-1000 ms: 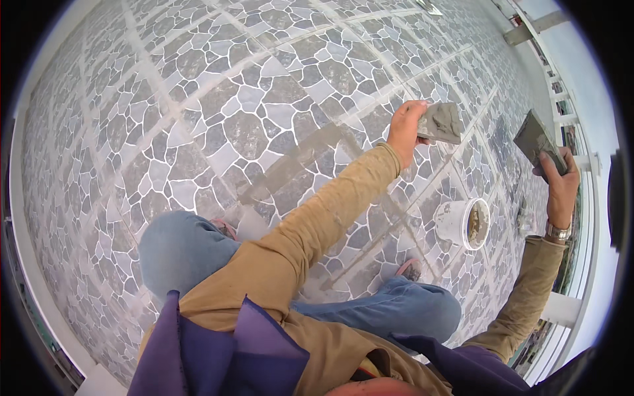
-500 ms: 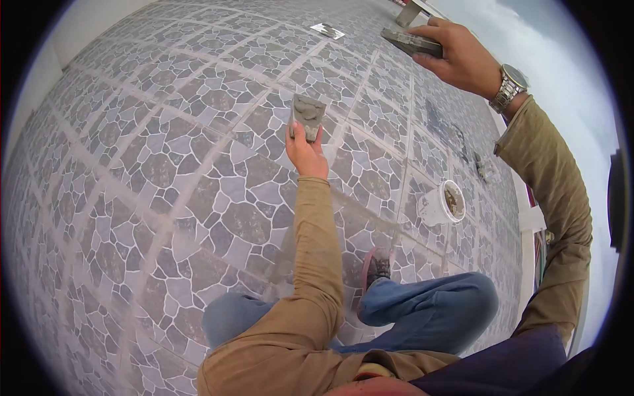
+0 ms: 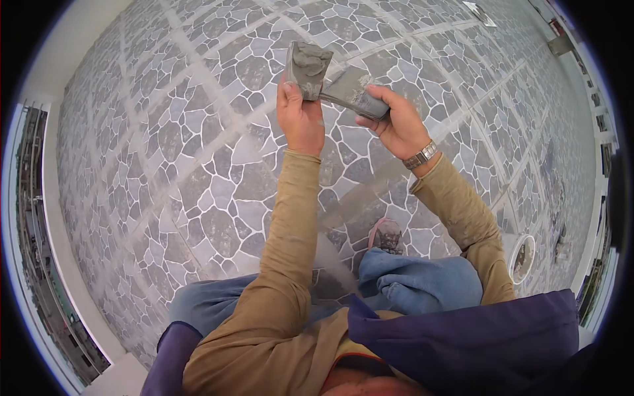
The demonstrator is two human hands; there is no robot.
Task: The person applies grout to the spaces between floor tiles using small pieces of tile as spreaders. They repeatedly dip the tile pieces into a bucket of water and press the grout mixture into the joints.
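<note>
My left hand (image 3: 302, 125) grips a small grey rectangular block (image 3: 294, 89) from below, thumb against its near face. A lump of wet grey mortar (image 3: 312, 61) lies on top of it. My right hand (image 3: 401, 124), with a metal watch on the wrist, is closed round the right end of a flat grey spreader (image 3: 355, 91) smeared with mortar. The spreader's left end meets the lower right side of the block, or comes very close to it. Both hands are raised above the floor in front of me, and the fingers under each piece are partly hidden.
Stone-patterned tiles (image 3: 241, 228) with pale joints cover the floor. A white bucket (image 3: 522, 259) with grey material inside stands at the right, beside my right elbow. A flat pale rectangular thing (image 3: 480, 13) lies far off. A low white wall edge (image 3: 56, 231) runs along the left.
My right hand has come down and left with the spreader, from far out at the upper right to beside the block. The view has turned, so the bucket sits further right.
</note>
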